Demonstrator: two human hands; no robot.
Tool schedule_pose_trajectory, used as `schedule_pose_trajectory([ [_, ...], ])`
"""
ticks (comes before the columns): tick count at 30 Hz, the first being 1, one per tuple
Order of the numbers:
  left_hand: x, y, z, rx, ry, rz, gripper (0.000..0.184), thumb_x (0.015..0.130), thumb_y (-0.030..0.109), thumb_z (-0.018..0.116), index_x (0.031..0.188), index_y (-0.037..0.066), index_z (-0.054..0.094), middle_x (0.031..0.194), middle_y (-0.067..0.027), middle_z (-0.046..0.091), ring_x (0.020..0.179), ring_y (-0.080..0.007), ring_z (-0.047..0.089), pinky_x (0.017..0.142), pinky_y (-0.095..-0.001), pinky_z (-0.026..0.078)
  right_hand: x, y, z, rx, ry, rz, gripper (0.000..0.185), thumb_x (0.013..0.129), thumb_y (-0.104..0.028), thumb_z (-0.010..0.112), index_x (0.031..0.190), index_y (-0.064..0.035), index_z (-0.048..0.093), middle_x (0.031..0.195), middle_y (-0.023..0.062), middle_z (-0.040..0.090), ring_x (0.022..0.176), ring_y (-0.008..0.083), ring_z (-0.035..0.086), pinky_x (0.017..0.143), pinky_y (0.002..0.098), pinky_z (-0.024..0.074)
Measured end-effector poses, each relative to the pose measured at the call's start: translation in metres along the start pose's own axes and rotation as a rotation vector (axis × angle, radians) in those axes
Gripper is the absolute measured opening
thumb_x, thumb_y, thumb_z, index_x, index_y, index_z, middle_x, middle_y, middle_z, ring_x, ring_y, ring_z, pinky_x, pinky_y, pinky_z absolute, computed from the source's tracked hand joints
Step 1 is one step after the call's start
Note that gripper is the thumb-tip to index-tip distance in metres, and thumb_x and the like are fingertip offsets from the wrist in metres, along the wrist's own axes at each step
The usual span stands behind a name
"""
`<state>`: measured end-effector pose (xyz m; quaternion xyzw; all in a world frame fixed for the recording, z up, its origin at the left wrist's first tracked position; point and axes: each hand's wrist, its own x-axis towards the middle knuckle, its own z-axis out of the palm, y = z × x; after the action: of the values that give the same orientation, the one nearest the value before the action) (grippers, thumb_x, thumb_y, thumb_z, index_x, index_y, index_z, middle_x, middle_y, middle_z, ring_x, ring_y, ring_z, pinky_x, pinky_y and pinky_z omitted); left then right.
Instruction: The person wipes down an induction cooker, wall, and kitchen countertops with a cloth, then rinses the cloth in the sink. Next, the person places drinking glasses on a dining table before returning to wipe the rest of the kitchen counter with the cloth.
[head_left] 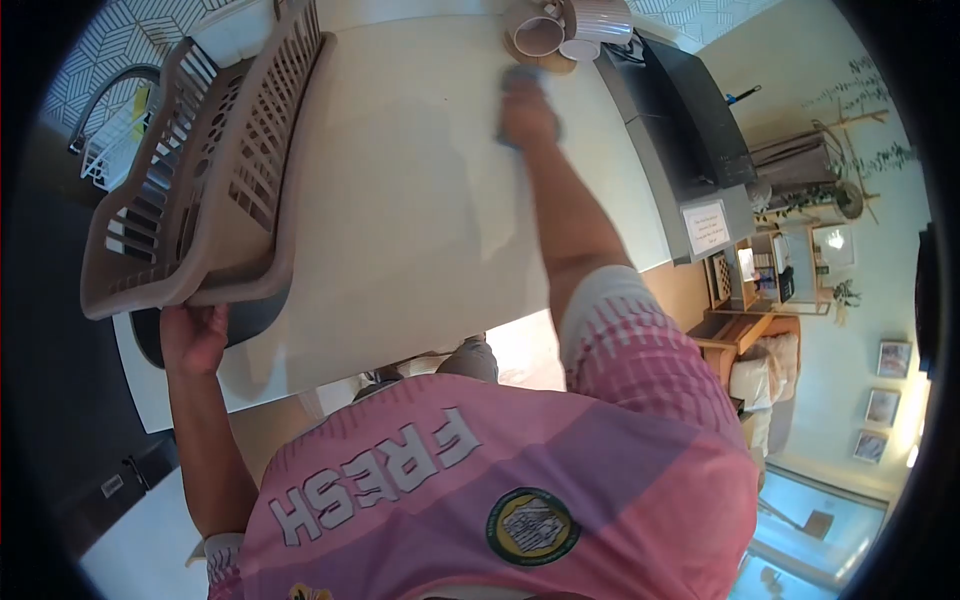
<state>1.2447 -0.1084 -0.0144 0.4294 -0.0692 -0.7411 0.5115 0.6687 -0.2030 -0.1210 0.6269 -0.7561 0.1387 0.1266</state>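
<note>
My left hand (195, 342) is closed on the near end of a brown plastic dish rack (215, 235), with its fingers under the rim and partly hidden. The rack has slotted sides and stands at the left of the white countertop (400, 200). A dark grey rounded shape (262, 318) shows beneath its near end. Far forward on the counter, my right hand (528, 118) is pressed down on a bluish-grey cloth (522, 76). Motion blurs this hand, and the cloth shows only around its edges.
Pinkish mugs (538, 35) stand on a round wooden board (556, 66) just beyond my right hand. A black appliance (695, 110) lines the right side, with a paper sign (706, 226) on its front. A faucet (100, 95) and white wire rack (112, 150) are at the left.
</note>
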Motion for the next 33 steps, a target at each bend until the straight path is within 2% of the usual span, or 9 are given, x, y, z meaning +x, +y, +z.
schedule_pose_trajectory([
  [5,-0.018,0.025,0.011,0.050,0.007,0.080,0.037,0.082,0.002,0.053,0.119,-0.001,0.050,0.120,-0.0174,0.055,0.106,-0.0346,0.059,0.083,-0.0437,0.058,-0.029,-0.266,-0.006,0.376,-0.116,-0.277,0.047,0.081,-0.021,0.053,0.125,-0.0041,0.051,0.131,0.0180,0.051,0.122,0.0317,0.048,0.102,0.0404,0.0386],
  [6,-0.018,0.030,0.010,0.058,-0.002,0.076,0.037,0.082,0.002,0.053,0.119,-0.001,0.050,0.120,-0.0174,0.055,0.106,-0.0346,0.059,0.083,-0.0437,0.058,-0.037,-0.307,-0.065,0.516,-0.596,-0.199,0.059,0.077,-0.027,0.058,0.129,-0.0026,0.047,0.126,0.0210,0.054,0.118,0.0337,0.051,0.101,0.0402,0.0398],
  [9,-0.016,0.051,0.012,0.027,-0.187,0.018,0.035,0.090,0.015,0.055,0.122,0.001,0.049,0.119,-0.0152,0.056,0.108,-0.0310,0.059,0.082,-0.0433,0.059,-0.082,-0.359,-0.100,1.000,-0.430,-0.087,0.048,0.072,-0.013,0.063,0.118,-0.0021,0.058,0.118,0.0222,0.058,0.112,0.0325,0.056,0.098,0.0378,0.0423],
  [11,-0.018,0.060,0.016,0.021,-0.251,-0.046,0.038,0.084,0.004,0.056,0.122,0.000,0.049,0.121,-0.0159,0.055,0.109,-0.0324,0.058,0.083,-0.0443,0.058,-0.096,-0.354,-0.060,1.301,-0.198,-0.370,0.045,0.073,-0.004,0.059,0.118,-0.0050,0.059,0.120,0.0186,0.058,0.115,0.0316,0.054,0.098,0.0370,0.0423],
  [14,-0.018,0.066,0.014,0.000,-0.289,-0.113,0.043,0.079,-0.003,0.054,0.121,-0.001,0.048,0.122,-0.0168,0.054,0.111,-0.0347,0.056,0.085,-0.0454,0.057,-0.091,-0.210,-0.098,1.118,-0.148,-0.070,0.060,0.065,0.000,0.068,0.123,-0.0089,0.054,0.118,0.0132,0.059,0.104,0.0268,0.061,0.093,0.0363,0.0485],
  [19,-0.006,0.073,0.010,-0.098,-0.266,-0.233,0.044,0.080,-0.001,0.054,0.122,-0.002,0.047,0.121,-0.0177,0.053,0.110,-0.0371,0.055,0.087,-0.0459,0.057,-0.158,0.074,-0.110,0.211,0.122,0.266,0.044,0.078,-0.002,0.046,0.122,-0.0023,0.054,0.126,0.0164,0.053,0.120,0.0307,0.048,0.103,0.0371,0.0378],
  [23,0.000,0.076,0.006,-0.090,-0.231,-0.218,0.044,0.081,0.001,0.054,0.123,-0.002,0.046,0.120,-0.0193,0.053,0.107,-0.0379,0.056,0.086,-0.0460,0.057,-0.170,0.082,-0.087,-0.378,-0.167,0.339,0.044,0.094,-0.029,0.036,0.124,-0.0004,0.052,0.137,0.0218,0.042,0.129,0.0367,0.037,0.108,0.0448,0.0304],
  [28,0.010,0.087,0.003,-0.012,-0.361,-0.257,0.042,0.084,0.004,0.053,0.125,-0.003,0.044,0.122,-0.0210,0.051,0.109,-0.0402,0.053,0.082,-0.0443,0.059,-0.101,-0.067,-0.060,0.091,-0.149,0.292,0.045,0.093,-0.029,0.040,0.129,-0.0023,0.044,0.132,0.0200,0.048,0.119,0.0336,0.049,0.095,0.0459,0.0428],
  [33,0.015,0.091,0.010,0.021,-0.289,-0.228,0.044,0.084,0.003,0.053,0.126,-0.002,0.044,0.123,-0.0209,0.050,0.110,-0.0432,0.052,0.082,-0.0463,0.059,-0.133,-0.299,-0.061,0.687,-0.171,-0.107,0.054,0.085,-0.020,0.048,0.132,0.0044,0.041,0.134,0.0225,0.046,0.125,0.0350,0.044,0.104,0.0430,0.0349],
])
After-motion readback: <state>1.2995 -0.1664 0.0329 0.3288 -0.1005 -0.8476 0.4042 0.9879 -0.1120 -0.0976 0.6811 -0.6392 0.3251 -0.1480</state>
